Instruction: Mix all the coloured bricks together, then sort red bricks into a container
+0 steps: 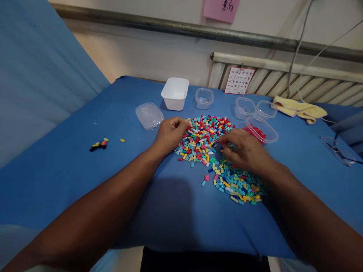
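Observation:
Small multicoloured toy bricks lie in two joined heaps, a mixed brick pile [202, 132] and a nearer, mostly teal and yellow brick pile [241, 185]. At the left edge of the mixed pile is my left hand [170, 134], fingers curled against the thumb; whatever they pinch is hidden. My right hand [245, 151] hovers low over the place where the heaps meet, index finger and thumb apart, with no brick visible between them. Right behind it, red bricks [256, 132] fill a clear plastic tub [270, 135].
Behind the heaps stand a white tub [175, 102], a clear tub [204, 99] and another clear tub [245, 108]. A clear lid [149, 116] lies left. Black, yellow and orange pieces [98, 145] sit far left. A yellow cloth [299, 107] and glasses [337, 151] are right.

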The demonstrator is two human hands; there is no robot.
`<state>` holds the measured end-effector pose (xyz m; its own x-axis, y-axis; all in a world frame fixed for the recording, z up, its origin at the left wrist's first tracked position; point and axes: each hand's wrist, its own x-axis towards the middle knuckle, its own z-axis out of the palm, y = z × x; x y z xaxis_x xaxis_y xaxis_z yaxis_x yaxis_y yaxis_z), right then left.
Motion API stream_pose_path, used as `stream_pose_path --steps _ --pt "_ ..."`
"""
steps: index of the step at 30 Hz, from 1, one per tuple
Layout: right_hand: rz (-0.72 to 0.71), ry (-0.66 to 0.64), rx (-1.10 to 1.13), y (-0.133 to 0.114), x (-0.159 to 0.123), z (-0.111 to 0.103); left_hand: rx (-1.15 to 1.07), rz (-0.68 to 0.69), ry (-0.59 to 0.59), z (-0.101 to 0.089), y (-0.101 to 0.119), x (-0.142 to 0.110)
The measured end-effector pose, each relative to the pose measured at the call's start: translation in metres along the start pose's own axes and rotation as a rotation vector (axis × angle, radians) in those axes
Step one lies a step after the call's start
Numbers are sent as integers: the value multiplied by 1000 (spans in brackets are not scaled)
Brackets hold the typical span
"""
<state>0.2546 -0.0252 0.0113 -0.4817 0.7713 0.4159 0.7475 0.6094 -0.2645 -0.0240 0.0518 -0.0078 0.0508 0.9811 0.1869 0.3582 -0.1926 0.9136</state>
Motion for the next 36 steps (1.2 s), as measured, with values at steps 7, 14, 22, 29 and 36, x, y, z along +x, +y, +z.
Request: stream_pose_path --steps 7,14,22,29,36 --pt "352 335 -225 55 -11 -34 6 5 -5 0 1 1" --pt "440 337 -271 61 -15 -28 1 8 -7 0 0 0" --pt "-230 -12 242 -33 8 14 -18 9 1 1 1 0" --pt "-306 -123 248 -29 4 14 -13 25 -9 1 -4 1" --pt "-243 -120 275 -25 0 16 -3 38 -8 2 -5 1"
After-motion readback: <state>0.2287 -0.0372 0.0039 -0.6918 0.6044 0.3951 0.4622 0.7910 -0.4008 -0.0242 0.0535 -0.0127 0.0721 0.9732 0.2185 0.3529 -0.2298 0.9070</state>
